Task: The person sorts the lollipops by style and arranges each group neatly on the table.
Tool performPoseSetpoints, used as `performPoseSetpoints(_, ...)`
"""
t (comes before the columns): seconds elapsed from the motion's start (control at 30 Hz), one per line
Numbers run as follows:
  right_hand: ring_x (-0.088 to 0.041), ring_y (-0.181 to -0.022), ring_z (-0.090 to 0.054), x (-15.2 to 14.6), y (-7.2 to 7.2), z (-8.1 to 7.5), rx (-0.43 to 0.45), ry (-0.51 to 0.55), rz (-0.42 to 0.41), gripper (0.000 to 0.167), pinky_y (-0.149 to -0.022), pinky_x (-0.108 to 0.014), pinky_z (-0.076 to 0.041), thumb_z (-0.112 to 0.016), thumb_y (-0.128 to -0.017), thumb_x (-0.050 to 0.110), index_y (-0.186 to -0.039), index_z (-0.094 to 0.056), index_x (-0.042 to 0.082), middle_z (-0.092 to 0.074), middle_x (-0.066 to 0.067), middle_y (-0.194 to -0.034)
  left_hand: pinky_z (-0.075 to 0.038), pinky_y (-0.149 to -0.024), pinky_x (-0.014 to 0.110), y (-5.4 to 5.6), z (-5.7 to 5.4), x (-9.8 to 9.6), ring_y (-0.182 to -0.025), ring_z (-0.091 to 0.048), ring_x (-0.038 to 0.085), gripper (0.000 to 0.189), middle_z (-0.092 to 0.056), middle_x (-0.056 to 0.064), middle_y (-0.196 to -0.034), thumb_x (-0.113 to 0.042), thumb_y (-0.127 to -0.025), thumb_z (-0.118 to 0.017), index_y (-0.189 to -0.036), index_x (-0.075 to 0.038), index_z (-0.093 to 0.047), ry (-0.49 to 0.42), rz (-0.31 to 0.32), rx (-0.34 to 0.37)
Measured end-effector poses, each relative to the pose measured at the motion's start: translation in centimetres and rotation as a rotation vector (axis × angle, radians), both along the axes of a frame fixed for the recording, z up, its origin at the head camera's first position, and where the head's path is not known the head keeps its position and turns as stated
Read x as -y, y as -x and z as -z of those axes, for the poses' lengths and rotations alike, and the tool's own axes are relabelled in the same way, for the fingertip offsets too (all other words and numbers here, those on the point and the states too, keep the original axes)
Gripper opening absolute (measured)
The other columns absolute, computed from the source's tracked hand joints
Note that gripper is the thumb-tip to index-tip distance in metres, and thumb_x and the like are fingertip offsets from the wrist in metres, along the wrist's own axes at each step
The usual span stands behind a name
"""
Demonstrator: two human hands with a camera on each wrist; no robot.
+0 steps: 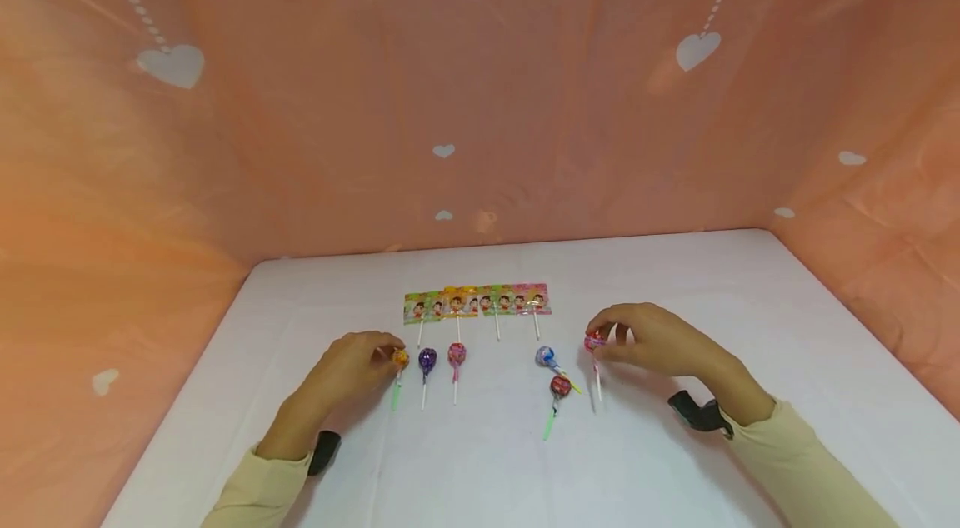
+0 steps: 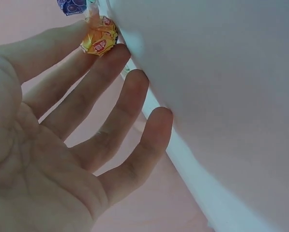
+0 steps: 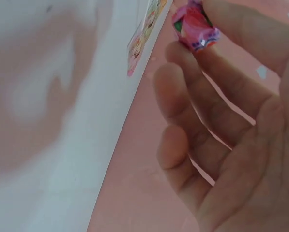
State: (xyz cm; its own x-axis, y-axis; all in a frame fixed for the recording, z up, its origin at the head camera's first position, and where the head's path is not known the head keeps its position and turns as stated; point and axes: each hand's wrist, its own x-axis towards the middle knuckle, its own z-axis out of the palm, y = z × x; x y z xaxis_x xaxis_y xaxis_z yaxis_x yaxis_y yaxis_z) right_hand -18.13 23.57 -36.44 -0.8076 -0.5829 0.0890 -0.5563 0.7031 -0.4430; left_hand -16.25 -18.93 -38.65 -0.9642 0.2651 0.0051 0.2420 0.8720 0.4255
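My left hand (image 1: 358,363) pinches the head of an orange-yellow wrapped lollipop (image 2: 100,38) with a green stick, between thumb and fingertips. A purple lollipop (image 1: 427,359) and a pink one (image 1: 457,354) lie just to its right on the white table. On the other side, my right hand (image 1: 651,338) pinches the pink-wrapped head of another lollipop (image 3: 195,24), whose white stick points toward me. Left of that hand lie a blue lollipop (image 1: 545,356) with a yellow stick and a red one (image 1: 560,386) with a green stick.
Behind the lollipops, several flat-packed lollipops (image 1: 457,303) in green, orange and pink wrappers lie in a row on the white table (image 1: 480,470). Orange cloth (image 1: 480,95) with white hearts rises at the back and both sides. Dark straps (image 1: 699,412) sit at the wrists.
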Motion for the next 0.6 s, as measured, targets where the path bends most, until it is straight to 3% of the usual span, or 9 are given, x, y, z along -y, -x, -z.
performPoseSetpoints(0.27, -0.002, -0.082, -0.057, 1.5, -0.1, -0.4, 0.002, -0.004, 0.026, 0.024, -0.068, -0.021, -0.047, -0.075, -0.088, 0.028, -0.111, -0.071, 0.021, -0.066, 0.015, -0.09, -0.054, -0.079, 0.039, 0.4, 0.3, 0.1, -0.085, -0.067, 0.017, 0.021, -0.074, 0.003, -0.093, -0.007, -0.084, -0.075, -0.105, -0.008, -0.075, -0.01, 0.031, -0.067)
performPoseSetpoints(0.6, -0.002, -0.082, -0.057, 3.7, -0.1, -0.9, 0.005, 0.05, -0.016, 0.022, -0.069, -0.021, -0.047, -0.073, -0.09, 0.027, -0.112, -0.07, 0.023, -0.066, 0.015, -0.092, -0.054, -0.082, 0.043, 0.1, 0.2, 0.0, -0.088, -0.067, 0.018, 0.023, -0.074, 0.003, -0.095, -0.009, -0.085, -0.073, -0.108, -0.01, -0.073, 0.004, -0.018, -0.031)
